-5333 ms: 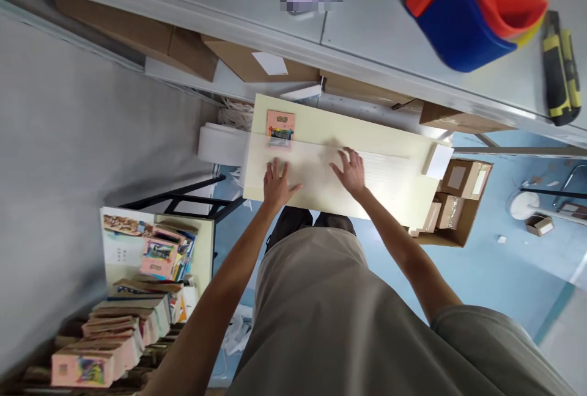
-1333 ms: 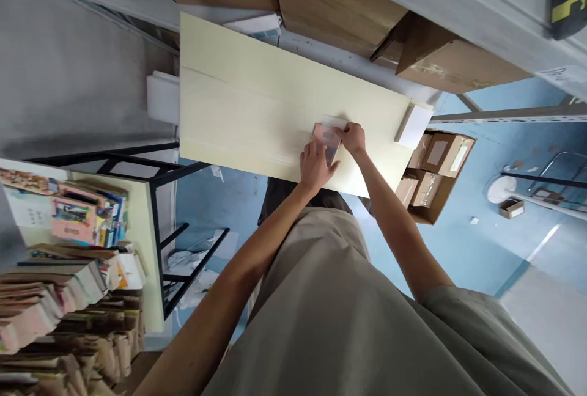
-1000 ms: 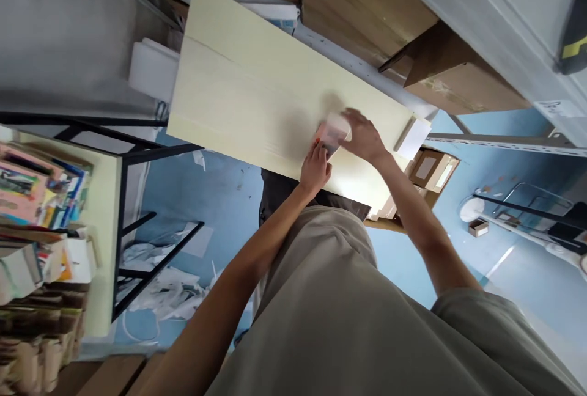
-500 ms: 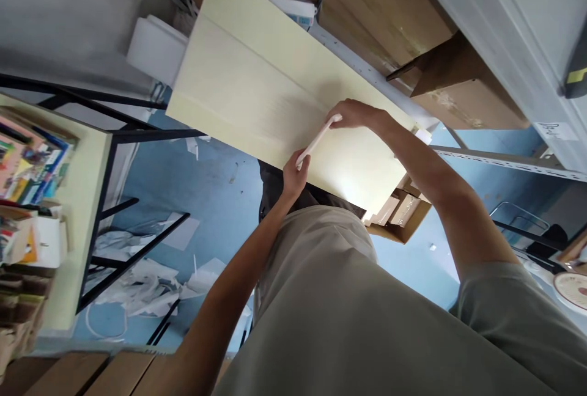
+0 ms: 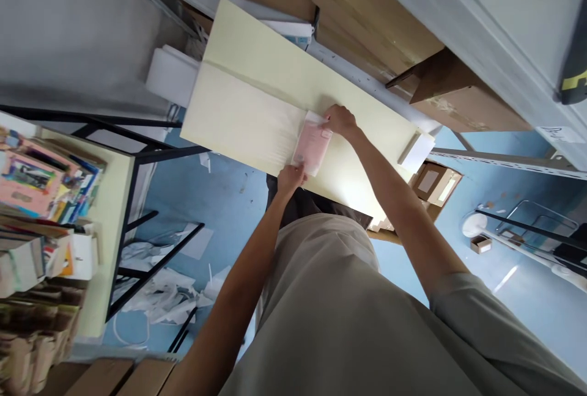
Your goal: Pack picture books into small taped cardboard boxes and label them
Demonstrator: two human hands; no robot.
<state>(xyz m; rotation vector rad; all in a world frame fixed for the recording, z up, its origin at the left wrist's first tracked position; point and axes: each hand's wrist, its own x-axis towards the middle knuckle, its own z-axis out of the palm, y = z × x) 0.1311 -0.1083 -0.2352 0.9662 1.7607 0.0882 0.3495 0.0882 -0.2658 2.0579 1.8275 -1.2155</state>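
pink packet (image 5: 312,146) lies flat on the cream tabletop (image 5: 238,66), near its front edge | left hand (image 5: 290,174) pinches the packet's near end, arm stretched forward | right hand (image 5: 339,120) grips the far end, fingers curled, elbow bent | cardboard boxes (image 5: 367,11) sit behind the tabletop

Blue floor (image 5: 220,188), grey shelving (image 5: 458,23), cardboard boxes (image 5: 367,11)
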